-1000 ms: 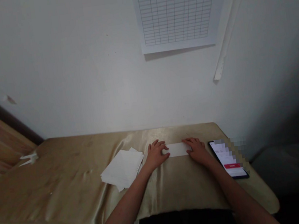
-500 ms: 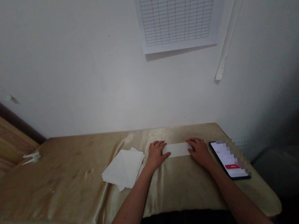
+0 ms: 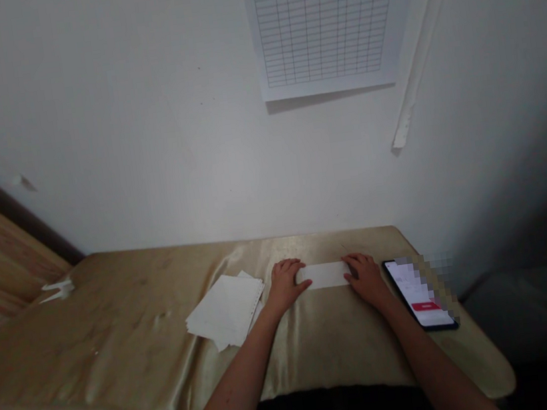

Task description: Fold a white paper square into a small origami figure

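A narrow white strip of paper (image 3: 326, 275), perhaps folded, lies flat on the cloth-covered table. My left hand (image 3: 288, 282) grips its left end, thumb at the near edge and fingers curved over the far edge. At the right end, my right hand (image 3: 364, 274) has the same hold, with thumb and fingers on opposite long edges. Left of my left forearm sits a loose stack of white paper sheets (image 3: 227, 308), some with perforated edges.
A phone (image 3: 420, 303) with its screen lit lies right of my right forearm. The shiny tan tablecloth (image 3: 133, 324) is wrinkled near the paper stack. A white plastic-looking piece (image 3: 57, 289) rests at the far left. A printed table sheet (image 3: 321, 30) hangs on the wall.
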`<state>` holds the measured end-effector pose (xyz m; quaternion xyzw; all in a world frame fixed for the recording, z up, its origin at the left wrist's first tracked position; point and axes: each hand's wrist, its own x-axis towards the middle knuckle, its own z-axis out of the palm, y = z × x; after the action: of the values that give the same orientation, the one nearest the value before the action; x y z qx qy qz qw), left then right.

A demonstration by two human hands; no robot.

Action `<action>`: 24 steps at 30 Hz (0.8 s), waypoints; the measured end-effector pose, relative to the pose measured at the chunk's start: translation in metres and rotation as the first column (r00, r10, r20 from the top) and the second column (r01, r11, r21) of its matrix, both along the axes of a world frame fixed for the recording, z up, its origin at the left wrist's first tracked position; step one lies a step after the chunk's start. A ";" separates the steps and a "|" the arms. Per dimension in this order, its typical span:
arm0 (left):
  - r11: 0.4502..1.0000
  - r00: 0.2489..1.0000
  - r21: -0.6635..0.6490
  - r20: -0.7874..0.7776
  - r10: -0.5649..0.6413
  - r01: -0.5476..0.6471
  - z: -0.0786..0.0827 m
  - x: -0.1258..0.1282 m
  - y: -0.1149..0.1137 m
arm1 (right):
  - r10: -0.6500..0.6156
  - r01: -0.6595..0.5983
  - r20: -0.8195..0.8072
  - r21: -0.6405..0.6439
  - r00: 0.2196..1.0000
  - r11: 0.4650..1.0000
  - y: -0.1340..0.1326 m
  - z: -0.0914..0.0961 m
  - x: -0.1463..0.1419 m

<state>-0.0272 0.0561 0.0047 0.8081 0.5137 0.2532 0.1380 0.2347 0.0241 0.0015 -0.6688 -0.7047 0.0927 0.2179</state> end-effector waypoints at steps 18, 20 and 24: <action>0.999 0.999 -0.028 0.022 -0.040 0.040 0.002 0.000 -0.003 | 0.075 -0.075 -0.001 0.074 0.997 0.994 0.001 -0.007 0.002; 0.999 0.999 -0.034 0.015 -0.032 0.032 -0.001 0.000 -0.002 | 0.081 -0.082 0.011 0.071 0.997 0.994 0.001 -0.006 0.002; 0.999 0.999 -0.036 -0.001 -0.039 0.039 -0.005 -0.001 0.000 | 0.084 -0.085 0.014 0.063 0.996 0.994 0.001 -0.007 0.002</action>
<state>-0.0284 0.0564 0.0000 0.8157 0.5022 0.2406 0.1568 0.2368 0.0248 -0.0051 -0.6316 -0.7363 0.0754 0.2309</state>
